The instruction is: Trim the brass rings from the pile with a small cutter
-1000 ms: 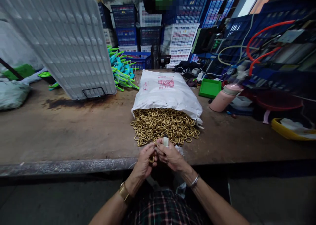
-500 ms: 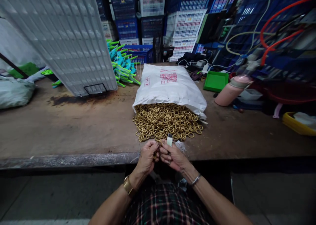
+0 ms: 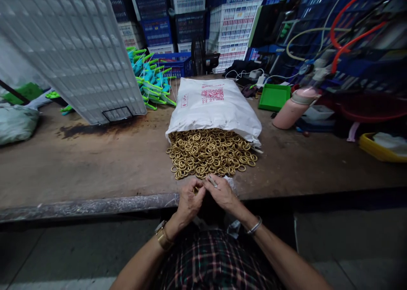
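A heap of brass-coloured rings (image 3: 210,154) spills from the open mouth of a white woven sack (image 3: 216,107) onto the table. At the table's front edge, just before the heap, my two hands meet at the fingertips. My left hand (image 3: 190,199) is closed with a brass-coloured ring (image 3: 195,190) pinched in its fingers. My right hand (image 3: 224,194) is closed around a small pale, narrow tool (image 3: 212,181), which sticks out over the index finger. Its kind and its working end cannot be made out.
Left of the sack stand a tall ribbed white panel (image 3: 79,57) and green-and-blue plastic pieces (image 3: 152,82). To the right are a green tray (image 3: 274,97), a pink bottle (image 3: 291,112) and a yellow basin (image 3: 378,150). Stacked crates (image 3: 233,23) fill the back.
The pale tool in my right hand has turned from its broad face to a narrow side, lying lower over the finger. My hands stay together at the edge; the whole view has shifted slightly.
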The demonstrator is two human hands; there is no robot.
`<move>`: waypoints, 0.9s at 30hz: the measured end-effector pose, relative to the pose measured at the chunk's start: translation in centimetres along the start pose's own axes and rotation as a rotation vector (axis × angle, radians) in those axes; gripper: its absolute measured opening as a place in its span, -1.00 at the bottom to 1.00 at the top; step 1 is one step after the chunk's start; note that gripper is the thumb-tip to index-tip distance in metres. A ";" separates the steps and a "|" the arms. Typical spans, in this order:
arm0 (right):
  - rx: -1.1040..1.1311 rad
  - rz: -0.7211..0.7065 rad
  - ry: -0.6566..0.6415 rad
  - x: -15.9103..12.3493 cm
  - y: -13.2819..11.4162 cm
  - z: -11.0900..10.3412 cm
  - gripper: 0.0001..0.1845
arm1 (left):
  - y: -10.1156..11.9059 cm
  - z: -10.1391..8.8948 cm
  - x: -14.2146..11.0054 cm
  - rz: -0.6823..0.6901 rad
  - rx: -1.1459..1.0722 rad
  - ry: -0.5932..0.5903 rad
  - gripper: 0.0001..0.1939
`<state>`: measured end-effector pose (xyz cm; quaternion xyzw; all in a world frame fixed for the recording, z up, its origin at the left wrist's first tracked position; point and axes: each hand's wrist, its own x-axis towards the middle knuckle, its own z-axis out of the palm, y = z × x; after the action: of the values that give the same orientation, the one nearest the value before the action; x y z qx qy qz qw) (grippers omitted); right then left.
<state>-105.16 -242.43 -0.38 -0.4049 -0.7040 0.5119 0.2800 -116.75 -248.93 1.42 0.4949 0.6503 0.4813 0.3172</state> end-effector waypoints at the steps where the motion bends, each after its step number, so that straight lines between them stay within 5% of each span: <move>1: 0.003 0.013 0.011 -0.1 0.1 0.0 -0.70 | 0.0 0.1 0.0 -0.020 -0.007 -0.024 -0.88; 6: -0.007 0.038 0.055 -0.4 0.8 -0.3 -0.69 | -0.3 0.7 -0.5 -0.245 -0.174 -0.166 -0.79; 18: 0.003 -0.001 0.100 -0.9 0.8 -1.4 -0.65 | 1.1 1.6 -1.4 -0.520 -0.626 -0.271 -0.70; 22: -0.190 -0.006 0.096 -1.2 0.9 -2.1 -0.73 | 1.3 1.7 -1.7 -0.507 -0.731 -0.283 -0.71; 27: -0.485 -0.106 -0.109 -2.5 1.2 -2.1 -0.81 | 0.8 1.6 -1.9 -0.401 -0.638 -0.268 -0.73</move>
<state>-101.89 -243.33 -0.76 -0.3947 -0.8404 0.3338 0.1629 -114.41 -250.18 1.54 0.2930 0.5050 0.5187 0.6246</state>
